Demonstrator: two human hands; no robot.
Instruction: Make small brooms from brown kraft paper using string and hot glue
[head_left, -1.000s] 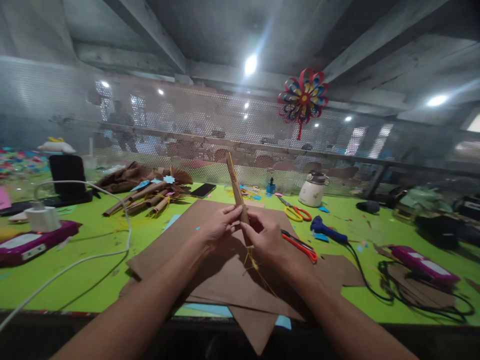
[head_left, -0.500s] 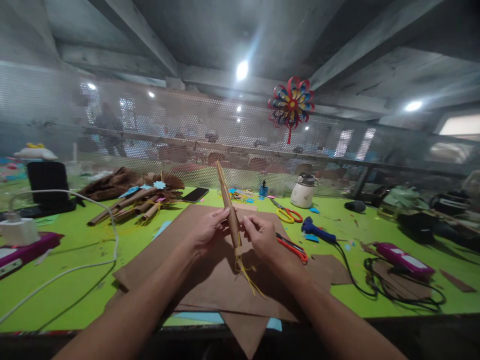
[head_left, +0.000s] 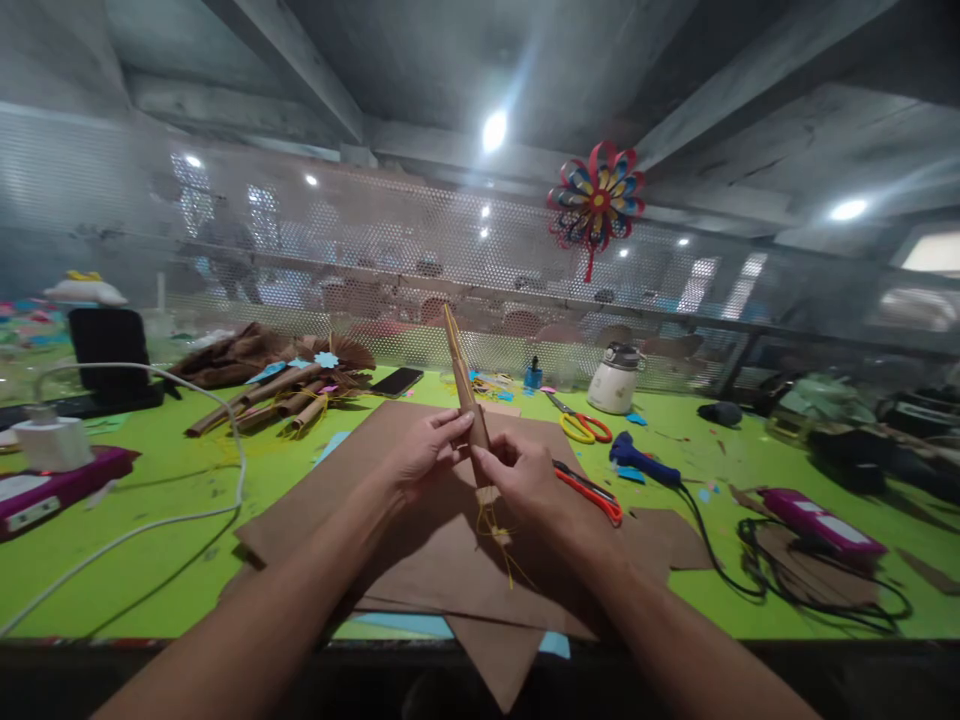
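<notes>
A slim brown paper roll point(head_left: 460, 362) with a pointed upper end and yellow strings hanging from its lower end tilts up and away above brown paper sheets point(head_left: 420, 560). My left hand point(head_left: 431, 452) pinches its middle from the left side. On the right side my right hand point(head_left: 519, 470) has its thumb and fingertips closed on the roll, a little lower than the left. Yellow string point(head_left: 491, 528) dangles loosely below both hands, over the paper.
Orange and yellow scissors point(head_left: 581, 425), red-handled scissors point(head_left: 592, 493), a blue glue gun point(head_left: 645, 460) and a white jar point(head_left: 613, 380) stand to the right. Behind are a phone point(head_left: 397, 381) and brown rolls point(head_left: 262, 395). Power strips point(head_left: 823, 527) and cables lie at both sides.
My right hand has closed onto the roll near its lower part, where its fingers were beside it before. The roll has shifted slightly right, and the whole view has moved a little.
</notes>
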